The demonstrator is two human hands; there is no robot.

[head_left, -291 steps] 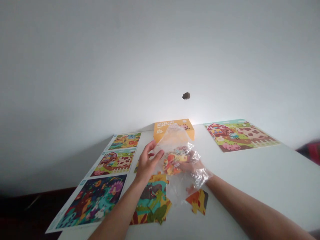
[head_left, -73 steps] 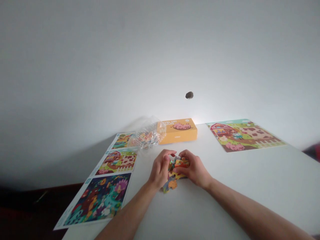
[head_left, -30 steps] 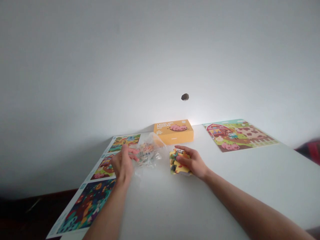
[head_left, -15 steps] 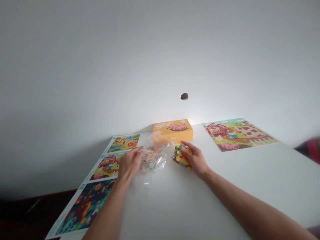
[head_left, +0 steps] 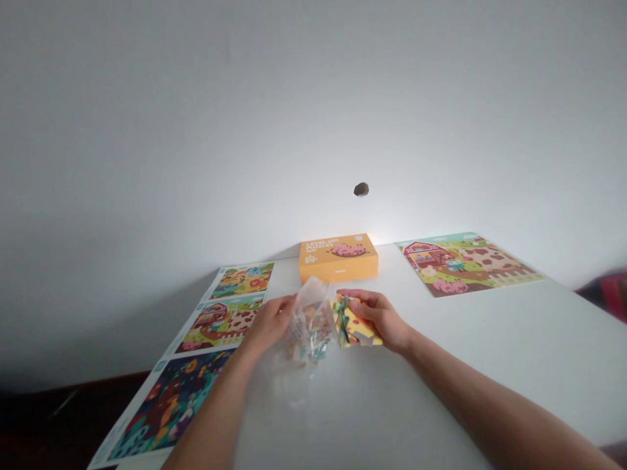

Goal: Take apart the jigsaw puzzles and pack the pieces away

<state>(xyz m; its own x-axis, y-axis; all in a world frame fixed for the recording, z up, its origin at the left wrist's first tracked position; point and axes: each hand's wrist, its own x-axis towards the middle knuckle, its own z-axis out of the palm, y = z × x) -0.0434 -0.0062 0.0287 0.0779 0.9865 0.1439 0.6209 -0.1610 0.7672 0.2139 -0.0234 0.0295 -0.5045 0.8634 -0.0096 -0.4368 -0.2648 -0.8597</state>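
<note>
Left hand [head_left: 275, 320] pinches the plastic bag [head_left: 313, 323] at lower center of frame; right hand [head_left: 386, 320] grips the puzzle pieces [head_left: 356, 328] just right of it. Insufficient thumb pressure could let pieces slip and scatter across the bench [head_left: 490, 339].

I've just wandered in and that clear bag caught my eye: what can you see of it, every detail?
The clear bag looks like thin, crinkled, glossy plastic. Small multicoloured pieces show through it, mostly low down; blur hides their pictures. The left hand grips its left side. It is in front of the orange box, just left of the yellow puzzle pieces in the right hand. Whether it touches those pieces or the white table is unclear.
</note>
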